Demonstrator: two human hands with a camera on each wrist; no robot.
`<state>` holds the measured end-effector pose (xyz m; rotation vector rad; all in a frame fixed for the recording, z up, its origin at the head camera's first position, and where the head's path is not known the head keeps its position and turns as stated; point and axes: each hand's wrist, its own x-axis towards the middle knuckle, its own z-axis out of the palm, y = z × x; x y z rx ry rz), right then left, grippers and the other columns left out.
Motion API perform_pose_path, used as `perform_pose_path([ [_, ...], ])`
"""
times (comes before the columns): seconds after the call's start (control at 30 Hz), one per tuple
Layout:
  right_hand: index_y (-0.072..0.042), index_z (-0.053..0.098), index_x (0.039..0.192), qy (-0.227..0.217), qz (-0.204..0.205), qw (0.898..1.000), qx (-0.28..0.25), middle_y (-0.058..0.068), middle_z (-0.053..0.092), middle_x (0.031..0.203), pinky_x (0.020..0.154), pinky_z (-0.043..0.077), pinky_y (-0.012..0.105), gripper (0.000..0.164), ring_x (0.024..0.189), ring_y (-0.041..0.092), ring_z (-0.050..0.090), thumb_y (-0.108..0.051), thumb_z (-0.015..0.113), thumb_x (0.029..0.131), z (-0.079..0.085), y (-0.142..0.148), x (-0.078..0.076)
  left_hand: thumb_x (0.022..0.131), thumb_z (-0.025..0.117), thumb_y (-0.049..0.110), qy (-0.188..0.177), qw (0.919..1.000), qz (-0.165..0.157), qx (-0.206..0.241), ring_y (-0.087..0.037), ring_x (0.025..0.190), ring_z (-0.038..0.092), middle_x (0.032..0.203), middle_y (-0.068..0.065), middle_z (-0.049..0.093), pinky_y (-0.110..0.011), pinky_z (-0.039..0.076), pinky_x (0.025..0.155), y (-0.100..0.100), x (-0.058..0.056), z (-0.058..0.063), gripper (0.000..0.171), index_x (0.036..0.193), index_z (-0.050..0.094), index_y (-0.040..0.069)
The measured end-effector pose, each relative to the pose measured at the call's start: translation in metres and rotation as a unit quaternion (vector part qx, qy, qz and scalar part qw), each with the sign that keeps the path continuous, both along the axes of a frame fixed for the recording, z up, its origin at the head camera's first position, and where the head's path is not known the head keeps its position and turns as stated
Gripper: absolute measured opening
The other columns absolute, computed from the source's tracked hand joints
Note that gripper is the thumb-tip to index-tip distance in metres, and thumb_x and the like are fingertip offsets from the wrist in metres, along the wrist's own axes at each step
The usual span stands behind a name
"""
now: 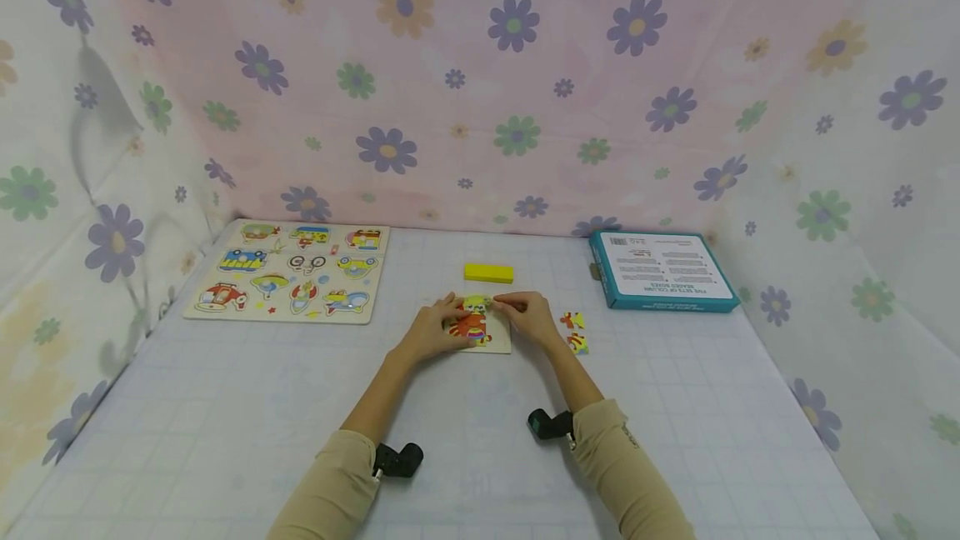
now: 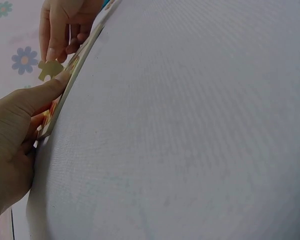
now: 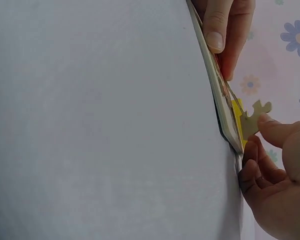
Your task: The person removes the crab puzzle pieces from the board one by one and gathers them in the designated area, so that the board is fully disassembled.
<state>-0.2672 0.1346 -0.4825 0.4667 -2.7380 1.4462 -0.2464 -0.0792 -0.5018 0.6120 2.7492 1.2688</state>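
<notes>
A small jigsaw board with a red and yellow picture lies in the middle of the table. At its left side my left hand grips it, thumb across the near part and fingers toward the far part. My right hand pinches a jigsaw piece by its edge, between thumb and fingers, above the board's far right part. The piece stands tilted, its plain back toward the right wrist view; in the left wrist view the piece is close to my left thumb. Two loose jigsaw pieces lie right of my right hand.
Behind the board lies a yellow block. A large wooden puzzle board with vehicle pictures is at the back left. A teal and white box sits at the back right. Flowered cloth walls enclose the table on three sides.
</notes>
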Motion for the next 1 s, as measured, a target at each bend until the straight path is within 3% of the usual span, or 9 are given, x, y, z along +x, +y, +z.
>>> perform_pose_path([
  [0.17,0.002,0.071,0.104,0.011,0.001,1.0,0.007,0.017,0.069,0.1,0.066,0.047,0.02,0.018,0.077,0.017,0.059,-0.004,0.061,0.09,0.0001,0.0005,0.0005,0.074,0.08,0.029,-0.003,1.0,0.0,0.001,-0.031,0.137,0.031,0.14,-0.013,0.048,-0.055,0.021,0.111,0.0001,-0.0005,0.0006,0.054,0.12,0.065,0.005],
  [0.4,0.004,0.071,0.102,-0.023,0.021,1.0,0.005,0.018,0.069,0.103,0.079,0.054,0.034,0.017,0.091,0.026,0.065,-0.003,0.062,0.089,0.0054,0.0005,-0.0012,0.074,0.08,0.031,-0.009,0.9999,0.003,-0.006,-0.029,0.139,0.029,0.141,-0.01,0.047,-0.054,0.02,0.111,0.0001,-0.0008,0.002,0.055,0.121,0.064,0.007],
  [0.67,0.0,0.072,0.096,-0.055,0.02,0.998,0.036,0.014,0.068,0.101,0.071,0.049,0.026,0.013,0.08,0.018,0.058,-0.003,0.066,0.084,0.0065,-0.0017,-0.0024,0.075,0.079,0.031,-0.012,0.9999,-0.001,-0.003,-0.03,0.139,0.029,0.141,-0.011,0.047,-0.056,0.019,0.111,0.0001,0.0004,0.0032,0.055,0.121,0.064,0.006],
  [0.8,0.003,0.069,0.103,-0.054,0.013,0.998,0.032,0.015,0.066,0.101,0.066,0.044,0.023,0.022,0.075,0.017,0.052,-0.001,0.068,0.081,0.0049,-0.0021,-0.0029,0.075,0.079,0.032,-0.015,0.9999,-0.001,-0.003,-0.03,0.139,0.028,0.141,-0.01,0.046,-0.055,0.019,0.111,0.0004,-0.0002,0.0022,0.055,0.122,0.064,0.007],
  [1.0,0.006,0.064,0.11,-0.051,0.013,0.999,0.005,0.02,0.065,0.108,0.072,0.045,0.022,0.033,0.081,0.02,0.055,0.003,0.069,0.078,0.0022,-0.0003,-0.0047,0.075,0.08,0.03,-0.013,0.9999,0.001,0.003,-0.03,0.139,0.029,0.141,-0.01,0.047,-0.055,0.019,0.111,0.0004,0.0006,0.0015,0.054,0.121,0.064,0.007],
])
